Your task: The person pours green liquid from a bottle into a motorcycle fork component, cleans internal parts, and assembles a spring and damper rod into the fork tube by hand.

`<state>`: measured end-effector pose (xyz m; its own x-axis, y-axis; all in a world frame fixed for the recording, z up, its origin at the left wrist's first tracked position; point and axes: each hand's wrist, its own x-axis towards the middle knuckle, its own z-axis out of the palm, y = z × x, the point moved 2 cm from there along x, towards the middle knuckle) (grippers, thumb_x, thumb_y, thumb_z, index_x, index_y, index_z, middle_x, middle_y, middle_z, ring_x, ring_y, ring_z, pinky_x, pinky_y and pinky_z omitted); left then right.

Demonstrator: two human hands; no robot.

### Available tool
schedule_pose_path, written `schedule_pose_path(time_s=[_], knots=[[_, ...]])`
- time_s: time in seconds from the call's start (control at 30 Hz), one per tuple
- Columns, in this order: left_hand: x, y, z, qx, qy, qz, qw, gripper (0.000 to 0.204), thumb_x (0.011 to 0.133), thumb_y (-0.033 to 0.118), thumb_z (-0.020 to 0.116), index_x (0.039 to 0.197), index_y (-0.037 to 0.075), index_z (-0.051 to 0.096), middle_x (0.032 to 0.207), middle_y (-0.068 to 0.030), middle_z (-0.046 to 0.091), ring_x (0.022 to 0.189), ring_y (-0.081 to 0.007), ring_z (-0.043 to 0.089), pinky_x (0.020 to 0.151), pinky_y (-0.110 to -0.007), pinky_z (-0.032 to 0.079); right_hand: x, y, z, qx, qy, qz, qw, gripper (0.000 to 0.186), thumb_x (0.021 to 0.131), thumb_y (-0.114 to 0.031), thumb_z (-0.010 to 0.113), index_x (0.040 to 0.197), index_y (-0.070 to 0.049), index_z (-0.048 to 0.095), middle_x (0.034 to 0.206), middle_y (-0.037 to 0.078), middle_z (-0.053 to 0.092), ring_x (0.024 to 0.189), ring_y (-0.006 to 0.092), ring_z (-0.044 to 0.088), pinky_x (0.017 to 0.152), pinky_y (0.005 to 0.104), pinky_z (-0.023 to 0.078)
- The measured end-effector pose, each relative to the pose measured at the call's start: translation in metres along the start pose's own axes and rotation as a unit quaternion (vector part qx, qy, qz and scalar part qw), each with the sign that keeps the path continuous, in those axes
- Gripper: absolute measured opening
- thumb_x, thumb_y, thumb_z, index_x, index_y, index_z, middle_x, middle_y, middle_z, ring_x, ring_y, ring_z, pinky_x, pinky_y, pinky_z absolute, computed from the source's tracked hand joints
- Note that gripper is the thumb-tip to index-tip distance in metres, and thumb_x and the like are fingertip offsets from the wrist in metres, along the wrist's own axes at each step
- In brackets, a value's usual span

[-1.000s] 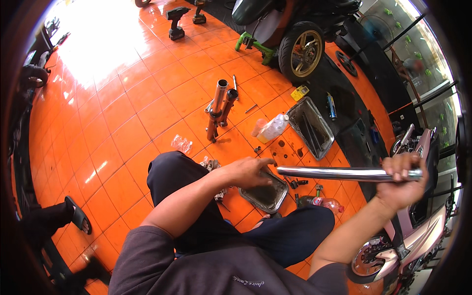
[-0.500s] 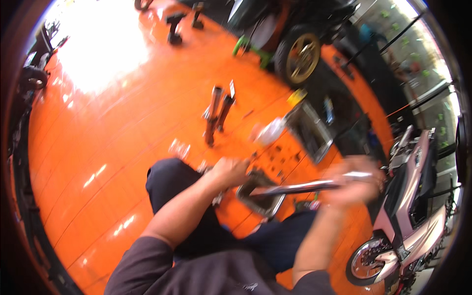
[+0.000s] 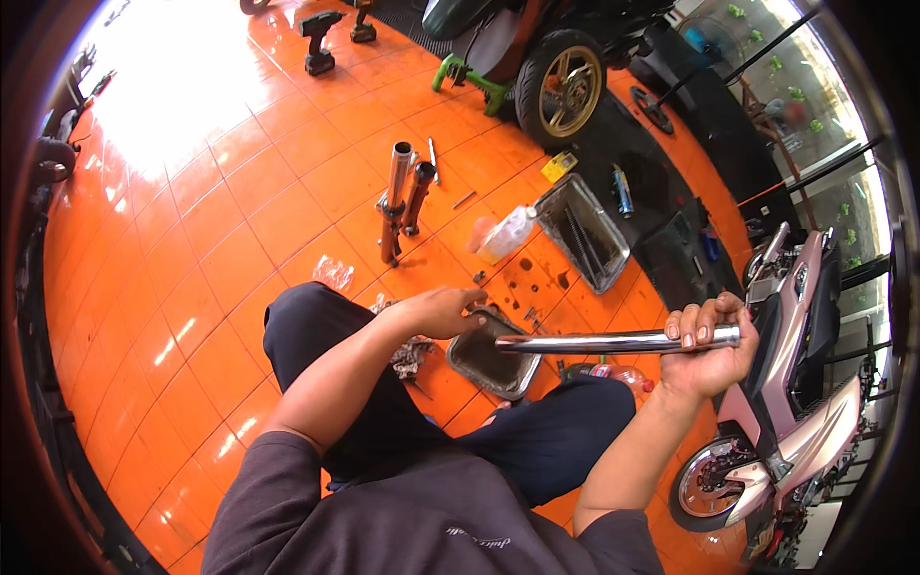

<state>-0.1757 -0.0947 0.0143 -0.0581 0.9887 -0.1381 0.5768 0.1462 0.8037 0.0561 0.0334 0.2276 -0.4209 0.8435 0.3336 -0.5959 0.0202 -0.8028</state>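
Observation:
My right hand (image 3: 711, 343) is wrapped round one end of a shiny chrome fork tube (image 3: 604, 342). The tube lies almost level, its darker far end over a metal tray (image 3: 462, 372) with dirty liquid in it. At that tray's upper left edge is my left hand (image 3: 448, 312), fingers apart and a little curled, with nothing visible in them. Beyond it, fork legs (image 3: 392, 216) stand upright on the floor. A clear plastic bottle (image 3: 510, 233) leans by a larger metal tray (image 3: 623, 270) holding long thin parts.
Crumpled clear plastic (image 3: 333, 272) and a dirty rag (image 3: 412, 357) lie near my left knee. A red-capped bottle (image 3: 628, 376) lies by my right knee. Cordless drills (image 3: 319, 43), a yellow box (image 3: 559, 167) and a motorcycle wheel (image 3: 561, 88) are farther off. A pink motorcycle (image 3: 795, 364) stands at right.
The tube in my right hand has come to rest from a blur, its far end slightly higher. My left hand has shifted slightly up, fingers now apart. The view has tilted a little.

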Motion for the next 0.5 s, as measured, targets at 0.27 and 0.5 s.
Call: schedule_pose_path(time_s=[0.27,0.5], knots=[[-0.045,0.061,0.008,-0.514,-0.232,0.049,0.824,0.047,0.094,0.014,0.056,0.138,0.0,0.046,0.11,-0.011,0.065,0.104,-0.0174,0.064,0.094,-0.03,0.049,0.0,-0.038,-0.165,0.185,0.138,0.138,0.963,0.029,0.093,-0.024,0.038,0.087,-0.002,0.057,0.057,0.003,0.047,0.052,0.0154,0.046,0.058,0.0344,0.041],[-0.066,0.087,0.007,-0.573,-0.207,0.14,0.781,0.049,0.094,0.006,0.058,0.14,0.001,0.042,0.112,-0.0097,0.065,0.107,-0.0174,0.063,0.094,-0.03,0.049,-0.012,-0.019,-0.216,0.281,0.258,0.209,0.9,0.024,0.088,-0.019,0.043,0.09,0.001,0.055,0.059,0.003,0.048,0.055,0.0157,0.046,0.058,0.0327,0.04]])
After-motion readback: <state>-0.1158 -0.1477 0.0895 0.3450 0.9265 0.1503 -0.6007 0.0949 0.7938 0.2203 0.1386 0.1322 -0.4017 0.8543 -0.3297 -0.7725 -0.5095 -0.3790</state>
